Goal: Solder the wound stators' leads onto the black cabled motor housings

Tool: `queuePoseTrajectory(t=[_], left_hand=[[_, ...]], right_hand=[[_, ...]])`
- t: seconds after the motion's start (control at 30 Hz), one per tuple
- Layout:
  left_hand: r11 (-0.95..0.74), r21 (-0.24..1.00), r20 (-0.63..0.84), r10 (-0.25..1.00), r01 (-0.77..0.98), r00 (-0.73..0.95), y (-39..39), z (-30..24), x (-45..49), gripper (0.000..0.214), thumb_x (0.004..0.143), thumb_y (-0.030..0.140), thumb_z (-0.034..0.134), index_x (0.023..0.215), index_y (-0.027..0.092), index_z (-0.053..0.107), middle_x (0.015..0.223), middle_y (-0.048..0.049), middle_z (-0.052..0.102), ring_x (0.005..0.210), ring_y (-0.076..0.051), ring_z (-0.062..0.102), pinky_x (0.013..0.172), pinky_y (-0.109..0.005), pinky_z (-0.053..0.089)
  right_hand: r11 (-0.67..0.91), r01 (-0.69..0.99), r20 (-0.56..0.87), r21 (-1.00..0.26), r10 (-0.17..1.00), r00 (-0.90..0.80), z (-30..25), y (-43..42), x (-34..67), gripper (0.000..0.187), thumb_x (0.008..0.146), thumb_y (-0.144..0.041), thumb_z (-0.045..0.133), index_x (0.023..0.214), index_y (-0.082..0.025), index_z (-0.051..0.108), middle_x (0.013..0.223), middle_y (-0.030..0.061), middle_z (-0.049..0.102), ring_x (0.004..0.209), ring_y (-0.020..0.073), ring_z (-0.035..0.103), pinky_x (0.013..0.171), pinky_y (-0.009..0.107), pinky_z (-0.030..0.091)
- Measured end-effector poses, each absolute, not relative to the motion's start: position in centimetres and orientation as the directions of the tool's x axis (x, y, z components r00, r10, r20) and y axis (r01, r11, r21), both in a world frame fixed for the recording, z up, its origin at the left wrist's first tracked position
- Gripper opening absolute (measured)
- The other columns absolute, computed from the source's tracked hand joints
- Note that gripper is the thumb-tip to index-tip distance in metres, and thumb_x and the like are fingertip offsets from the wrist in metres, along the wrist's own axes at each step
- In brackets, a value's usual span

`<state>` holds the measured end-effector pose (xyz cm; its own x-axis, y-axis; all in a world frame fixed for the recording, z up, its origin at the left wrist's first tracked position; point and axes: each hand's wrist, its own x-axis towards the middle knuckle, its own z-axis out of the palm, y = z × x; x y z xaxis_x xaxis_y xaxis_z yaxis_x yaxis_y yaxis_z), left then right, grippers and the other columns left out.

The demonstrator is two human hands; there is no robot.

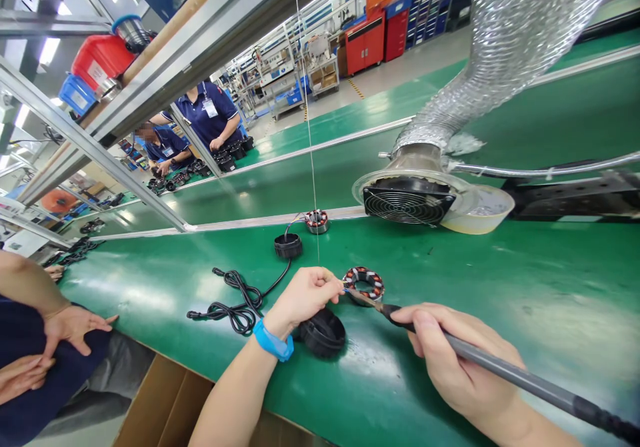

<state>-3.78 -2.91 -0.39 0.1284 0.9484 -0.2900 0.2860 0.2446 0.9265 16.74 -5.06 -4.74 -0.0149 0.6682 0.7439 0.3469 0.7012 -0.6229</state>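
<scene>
My right hand (457, 360) grips a soldering iron (500, 370) with a grey handle. Its tip reaches the near left edge of a ring-shaped motor stator (364, 283) with copper windings. At that same edge, the pinched fingers of my left hand (307, 293) hold thin wires (344, 287); a thin strand hanging from above ends close to these fingers. On the left wrist is a blue band (273, 341). Below the left hand, a round black housing (324, 333) sits on the green bench, partly covered by the wrist.
Behind are a second stator (317, 221) and another black housing (289, 245), with coiled black cables (235, 300) to the left. A fume fan (409, 201) on a foil duct stands back right, beside a plastic bowl (483, 210). A co-worker's hands (70, 330) are at the left.
</scene>
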Motion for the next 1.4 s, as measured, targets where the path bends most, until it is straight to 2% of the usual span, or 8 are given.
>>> queuePoseTrajectory(t=[0.2, 0.37, 0.53, 0.7, 0.87, 1.07, 1.4], left_hand=[[0.244, 0.924, -0.292, 0.948, 0.296, 0.129, -2.9, -0.2, -3.8, 0.035, 0.077, 0.047, 0.067, 0.071, 0.014, 0.057, 0.063, 0.0013, 0.055, 0.051, -0.005, 0.036, 0.051, -0.023, 0.025], [0.250, 0.925, -0.297, 0.946, 0.287, 0.131, -2.9, -0.2, -3.8, 0.037, 0.075, 0.050, 0.068, 0.073, 0.014, 0.058, 0.062, 0.0017, 0.055, 0.049, -0.005, 0.034, 0.049, -0.022, 0.024], [0.282, 0.916, -0.326, 0.937, 0.285, 0.123, -2.9, 0.1, -3.6, 0.042, 0.071, 0.054, 0.070, 0.072, 0.015, 0.057, 0.062, 0.0014, 0.054, 0.051, -0.005, 0.034, 0.049, -0.022, 0.023], [0.284, 0.906, -0.337, 0.933, 0.315, 0.126, -2.9, 0.1, -3.7, 0.037, 0.073, 0.050, 0.069, 0.071, 0.015, 0.057, 0.062, 0.0011, 0.055, 0.052, -0.006, 0.036, 0.050, -0.022, 0.023], [0.249, 0.913, -0.309, 0.940, 0.322, 0.148, -2.8, -0.2, -4.0, 0.032, 0.077, 0.045, 0.067, 0.071, 0.015, 0.059, 0.062, 0.0009, 0.056, 0.051, -0.006, 0.036, 0.050, -0.022, 0.024], [0.279, 0.906, -0.337, 0.930, 0.319, 0.145, -2.9, 0.1, -3.8, 0.036, 0.074, 0.050, 0.069, 0.072, 0.015, 0.059, 0.061, 0.0008, 0.055, 0.052, -0.007, 0.037, 0.051, -0.023, 0.024], [0.276, 0.907, -0.336, 0.929, 0.317, 0.153, -2.9, -0.1, -3.9, 0.035, 0.075, 0.048, 0.068, 0.071, 0.015, 0.059, 0.061, 0.0011, 0.055, 0.052, -0.007, 0.037, 0.051, -0.023, 0.024]], right_hand=[[0.637, 0.327, 0.695, -0.698, 0.713, 0.095, -4.7, -4.9, 16.8, 0.025, 0.099, -0.022, 0.051, 0.082, -0.025, 0.069, 0.053, -0.0048, 0.061, 0.046, 0.0135, 0.062, 0.054, 0.027, 0.051], [0.634, 0.319, 0.692, -0.704, 0.714, 0.107, -4.4, -4.7, 17.0, 0.025, 0.099, -0.023, 0.050, 0.081, -0.025, 0.068, 0.050, -0.0056, 0.058, 0.043, 0.0130, 0.059, 0.051, 0.027, 0.050], [0.665, 0.309, 0.717, -0.680, 0.691, 0.091, -4.6, -4.8, 16.9, 0.025, 0.097, -0.022, 0.052, 0.079, -0.025, 0.069, 0.056, -0.0019, 0.063, 0.053, 0.0169, 0.066, 0.061, 0.030, 0.056], [0.722, 0.354, 0.780, -0.594, 0.625, 0.034, -4.7, -5.2, 16.9, 0.024, 0.095, -0.015, 0.052, 0.080, -0.027, 0.067, 0.060, -0.0042, 0.065, 0.059, 0.0162, 0.068, 0.071, 0.031, 0.057], [0.772, 0.339, 0.815, -0.537, 0.579, -0.027, -3.7, -5.2, 16.8, 0.023, 0.090, -0.010, 0.052, 0.081, -0.026, 0.065, 0.059, -0.0050, 0.066, 0.055, 0.0151, 0.068, 0.062, 0.028, 0.057], [0.828, 0.288, 0.851, -0.482, 0.520, -0.070, -3.1, -4.8, 16.8, 0.024, 0.086, -0.008, 0.052, 0.079, -0.025, 0.066, 0.063, -0.0043, 0.070, 0.048, 0.0136, 0.065, 0.053, 0.027, 0.055], [0.839, 0.297, 0.866, -0.456, 0.495, -0.069, -2.7, -5.0, 16.8, 0.023, 0.085, -0.006, 0.052, 0.081, -0.026, 0.064, 0.060, -0.0050, 0.069, 0.046, 0.0140, 0.063, 0.050, 0.028, 0.053]])
